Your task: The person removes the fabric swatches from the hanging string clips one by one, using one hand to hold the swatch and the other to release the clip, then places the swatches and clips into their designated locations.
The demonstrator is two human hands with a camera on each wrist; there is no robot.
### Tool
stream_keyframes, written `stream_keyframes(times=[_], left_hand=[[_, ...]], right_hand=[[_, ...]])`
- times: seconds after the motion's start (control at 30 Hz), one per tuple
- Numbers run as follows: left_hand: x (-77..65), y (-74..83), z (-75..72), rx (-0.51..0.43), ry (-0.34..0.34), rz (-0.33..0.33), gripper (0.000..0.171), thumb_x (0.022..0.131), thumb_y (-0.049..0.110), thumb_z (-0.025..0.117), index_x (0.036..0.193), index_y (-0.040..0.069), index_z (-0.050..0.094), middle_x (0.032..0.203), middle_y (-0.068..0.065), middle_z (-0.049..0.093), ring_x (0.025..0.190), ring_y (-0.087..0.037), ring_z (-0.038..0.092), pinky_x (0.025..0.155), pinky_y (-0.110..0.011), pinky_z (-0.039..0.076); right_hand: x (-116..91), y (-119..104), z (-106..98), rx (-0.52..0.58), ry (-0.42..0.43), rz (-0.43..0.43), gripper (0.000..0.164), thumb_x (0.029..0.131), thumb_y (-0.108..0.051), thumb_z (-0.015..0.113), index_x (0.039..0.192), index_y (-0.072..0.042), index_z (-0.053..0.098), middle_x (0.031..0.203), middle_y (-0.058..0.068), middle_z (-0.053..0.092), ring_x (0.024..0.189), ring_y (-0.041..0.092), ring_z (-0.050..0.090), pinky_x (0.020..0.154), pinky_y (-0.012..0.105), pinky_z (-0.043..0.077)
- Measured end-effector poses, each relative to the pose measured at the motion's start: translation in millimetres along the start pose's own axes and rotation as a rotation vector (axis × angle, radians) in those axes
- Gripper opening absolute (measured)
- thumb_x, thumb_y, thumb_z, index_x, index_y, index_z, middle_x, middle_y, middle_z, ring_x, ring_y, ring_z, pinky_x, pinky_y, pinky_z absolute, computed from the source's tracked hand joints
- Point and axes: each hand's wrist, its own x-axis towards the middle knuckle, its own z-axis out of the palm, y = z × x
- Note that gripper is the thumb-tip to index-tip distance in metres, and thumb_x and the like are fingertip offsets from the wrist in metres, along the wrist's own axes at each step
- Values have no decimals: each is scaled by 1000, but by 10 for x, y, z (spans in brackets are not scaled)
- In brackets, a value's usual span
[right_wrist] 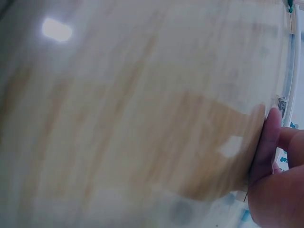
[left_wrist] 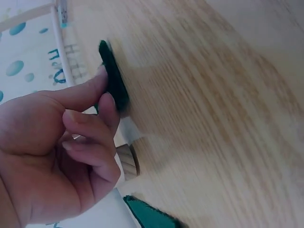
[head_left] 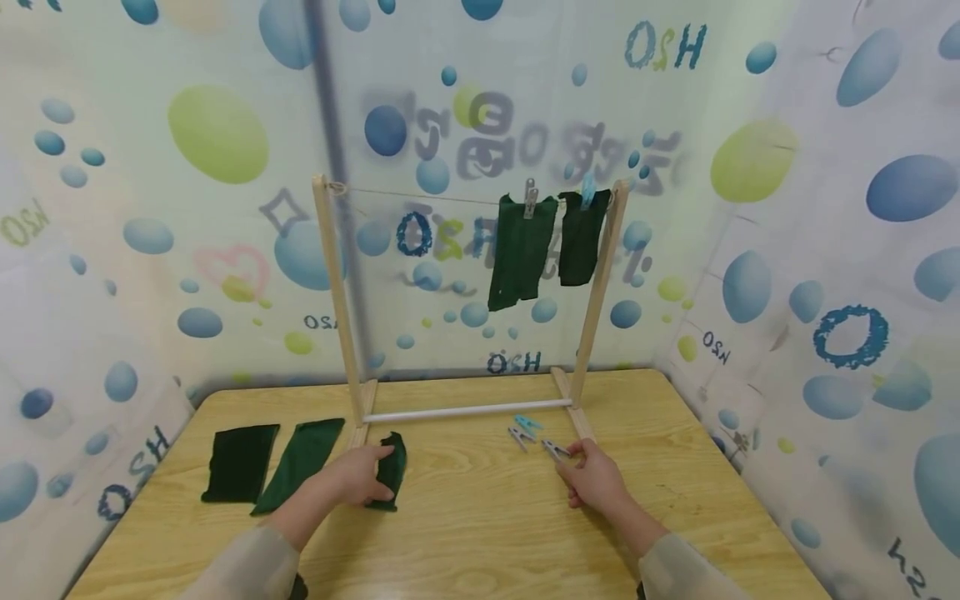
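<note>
While bubble-printed sheeting (head_left: 150, 333) rises behind the wood-grained tabletop (head_left: 480, 533), a wooden frame (head_left: 343, 325) stands at twelve o'clock near its far edge. Wood grain stretches between the hands: at seven, the left hand (head_left: 360, 475) pinches a narrow dark-green cloth (head_left: 396, 467); at five, the right hand (head_left: 596, 477) meets a grey clothespin (head_left: 556, 450), its grip impossible to tell.

Five green cloths (head_left: 240, 464), five clothespins (head_left: 530, 202), one string (head_left: 420, 197), one wooden rack (head_left: 337, 292), one table (head_left: 480, 533)

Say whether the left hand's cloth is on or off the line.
Off: the left hand pinches the cloth near the tabletop, below the line.
</note>
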Motion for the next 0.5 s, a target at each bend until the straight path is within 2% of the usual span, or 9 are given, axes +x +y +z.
stream_keyframes(times=[0.17, 0.27, 0.33, 0.5], left_hand=[[330, -345, 90, 61, -6, 5, 91, 93, 27, 91, 168, 7, 45, 56, 3, 58, 51, -12, 59, 58, -28, 49], [407, -420, 115, 75, -3, -5, 94, 90, 31, 93, 168, 11, 45, 57, 3, 60, 53, -13, 61, 59, -29, 49], [370, -374, 103, 101, 3, -3, 92, 91, 29, 92, 168, 8, 45, 58, 3, 60, 52, -13, 60, 59, -29, 49], [67, -28, -20, 126, 27, -58, 83, 92, 18, 91, 164, 8, 51, 52, 2, 53, 46, -13, 49, 52, -30, 41]], right_hand=[[26, 2, 5, -26, 13, 10, 35, 104, -16, 73, 133, -4, 56, 81, 10, 65, 57, 17, 66, 52, 32, 61], [35, 9, 16, -46, 17, 21, 36, 105, -18, 73, 134, -5, 56, 80, 10, 65, 57, 17, 66, 52, 31, 60], [41, 16, 25, -59, 18, 26, 36, 105, -19, 73, 134, -5, 56, 80, 9, 65, 57, 17, 65, 52, 30, 59], [36, 17, 39, -85, 17, 16, 36, 107, -21, 72, 135, -6, 56, 77, 8, 65, 53, 17, 64, 50, 29, 56]])
